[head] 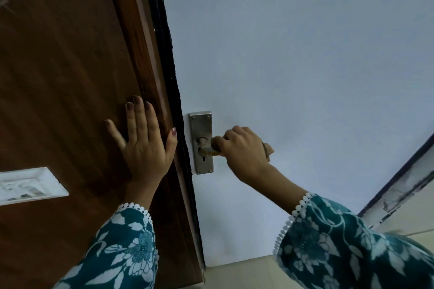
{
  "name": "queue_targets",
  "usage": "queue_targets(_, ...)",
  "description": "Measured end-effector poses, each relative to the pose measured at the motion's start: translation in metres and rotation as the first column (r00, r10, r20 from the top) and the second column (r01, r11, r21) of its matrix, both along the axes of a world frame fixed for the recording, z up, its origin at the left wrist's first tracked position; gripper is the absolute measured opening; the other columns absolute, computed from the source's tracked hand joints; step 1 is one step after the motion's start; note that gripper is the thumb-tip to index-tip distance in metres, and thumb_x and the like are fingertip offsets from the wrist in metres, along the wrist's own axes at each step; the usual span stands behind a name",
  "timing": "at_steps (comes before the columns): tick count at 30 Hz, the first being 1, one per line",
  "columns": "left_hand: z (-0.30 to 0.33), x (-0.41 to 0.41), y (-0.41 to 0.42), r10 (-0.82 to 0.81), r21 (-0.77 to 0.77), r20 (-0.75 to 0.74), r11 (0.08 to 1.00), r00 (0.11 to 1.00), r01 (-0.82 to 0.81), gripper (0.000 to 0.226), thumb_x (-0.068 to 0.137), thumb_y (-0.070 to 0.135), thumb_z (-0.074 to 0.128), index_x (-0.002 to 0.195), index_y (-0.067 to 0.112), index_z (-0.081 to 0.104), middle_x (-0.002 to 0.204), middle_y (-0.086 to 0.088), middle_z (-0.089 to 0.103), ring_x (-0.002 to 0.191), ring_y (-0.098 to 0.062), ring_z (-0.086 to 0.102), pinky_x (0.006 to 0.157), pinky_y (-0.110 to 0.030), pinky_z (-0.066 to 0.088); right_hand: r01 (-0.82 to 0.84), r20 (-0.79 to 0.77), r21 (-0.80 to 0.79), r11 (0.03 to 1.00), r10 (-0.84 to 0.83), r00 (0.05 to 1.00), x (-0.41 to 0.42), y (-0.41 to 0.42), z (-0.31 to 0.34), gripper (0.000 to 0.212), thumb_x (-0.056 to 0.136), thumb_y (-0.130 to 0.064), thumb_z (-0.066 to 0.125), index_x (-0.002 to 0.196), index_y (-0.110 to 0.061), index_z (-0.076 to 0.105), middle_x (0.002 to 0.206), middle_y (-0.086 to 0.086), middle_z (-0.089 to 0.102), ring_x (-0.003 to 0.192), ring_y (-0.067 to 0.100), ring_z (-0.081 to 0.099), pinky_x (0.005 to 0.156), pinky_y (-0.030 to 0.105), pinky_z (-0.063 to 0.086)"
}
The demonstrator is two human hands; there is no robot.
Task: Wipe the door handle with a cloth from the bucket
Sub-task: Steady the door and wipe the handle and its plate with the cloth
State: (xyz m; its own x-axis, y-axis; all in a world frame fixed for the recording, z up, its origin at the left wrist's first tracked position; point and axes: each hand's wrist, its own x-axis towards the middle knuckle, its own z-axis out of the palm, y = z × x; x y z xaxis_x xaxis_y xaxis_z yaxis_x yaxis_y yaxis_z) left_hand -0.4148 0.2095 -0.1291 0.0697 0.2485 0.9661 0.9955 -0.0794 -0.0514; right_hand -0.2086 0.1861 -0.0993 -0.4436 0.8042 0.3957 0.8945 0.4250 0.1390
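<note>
The right hand (244, 148) is closed round the cloth (267, 149) on the door handle (211, 149), whose long axis runs sideways from the metal plate (201, 124) — so wiping strokes run along it; the left hand (143, 145) lies flat and open on the wooden door (58, 77), holding nothing, further from the handle.

- This looks like a home interior, seen at a room doorway.
- A dark brown wooden door (58, 77) with visible grain fills the left side, the kind of panel fitted inside a house.
- A plain pale blue painted surface (293, 42) carries a steel lock plate (201, 124) with a lever and a keyhole, ordinary domestic hardware.
- A white switch plate (28, 185) is set in the brown wood at the lower left.
- Light tiles (246, 272) show along the bottom edge.
- The person wears loose teal floral sleeves (340, 246) with white lace trim, everyday house clothing rather than work wear.
</note>
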Motion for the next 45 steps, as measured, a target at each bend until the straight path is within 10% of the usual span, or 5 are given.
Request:
queue_targets(12, 0.0, 0.001, 0.0, 0.002, -0.01, 0.01, 1.0, 1.0, -0.002, 0.068, 0.099, 0.039, 0.037, 0.15, 0.009, 0.003, 0.151, -0.011, 0.019, 0.147, -0.017, -0.004, 0.114, -0.051, -0.009, -0.069, -0.026, 0.013, 0.998, 0.069, 0.997, 0.005, 0.002, -0.005, 0.037, 0.078, 0.005, 0.048, 0.108, -0.012, 0.061, 0.09, 0.009, 0.065, 0.078, 0.03, 0.06, 0.065, 0.034, 0.041)
queue_targets(29, -0.002, -0.001, 0.002, 0.018, 0.044, -0.026, 0.999, 0.999, -0.016, 0.069, 0.097, 0.037, 0.041, 0.15, 0.005, 0.011, 0.148, -0.022, 0.033, 0.147, -0.02, 0.003, 0.113, -0.053, -0.01, 0.111, -0.306, 0.104, 0.988, -0.074, 0.949, 0.049, 0.0, -0.027, 0.042, 0.063, 0.011, 0.063, 0.085, -0.025, 0.068, 0.076, -0.004, 0.069, 0.063, 0.02, 0.061, 0.052, 0.022, 0.03)
queue_targets(37, -0.002, -0.002, 0.003, 0.023, 0.056, -0.028, 0.998, 0.999, -0.021, 0.068, 0.096, 0.035, 0.041, 0.149, 0.003, 0.014, 0.148, -0.022, 0.033, 0.147, -0.022, 0.004, 0.113, -0.053, -0.01, 0.031, -0.769, -0.509, 0.86, -0.471, 0.432, 0.075, -0.015, -0.068, 0.032, 0.083, -0.004, 0.057, 0.103, -0.024, 0.072, 0.073, 0.0, 0.069, 0.066, 0.02, 0.069, 0.063, 0.03, 0.058)
queue_targets(40, -0.001, -0.002, 0.003, 0.023, 0.049, -0.024, 0.999, 0.999, -0.022, 0.067, 0.097, 0.035, 0.041, 0.149, 0.003, 0.015, 0.148, -0.022, 0.032, 0.148, -0.021, 0.004, 0.113, -0.052, -0.01, 0.067, -0.831, -0.491, 0.868, -0.49, 0.262, 0.077, -0.02, -0.071, 0.027, 0.086, 0.0, 0.056, 0.104, -0.012, 0.07, 0.082, 0.009, 0.071, 0.072, 0.013, 0.066, 0.057, 0.005, 0.045)
queue_targets(45, -0.002, -0.002, 0.003, 0.041, 0.053, -0.028, 0.998, 0.999, -0.039, 0.066, 0.097, 0.036, 0.039, 0.149, 0.002, 0.015, 0.148, -0.022, 0.032, 0.147, -0.022, 0.004, 0.113, -0.053, -0.009, 0.043, -0.911, -0.367, 0.929, -0.368, 0.189, 0.065, -0.012, -0.049, 0.026, 0.085, -0.003, 0.059, 0.103, -0.016, 0.072, 0.076, 0.001, 0.069, 0.067, 0.002, 0.062, 0.064, 0.004, 0.047)
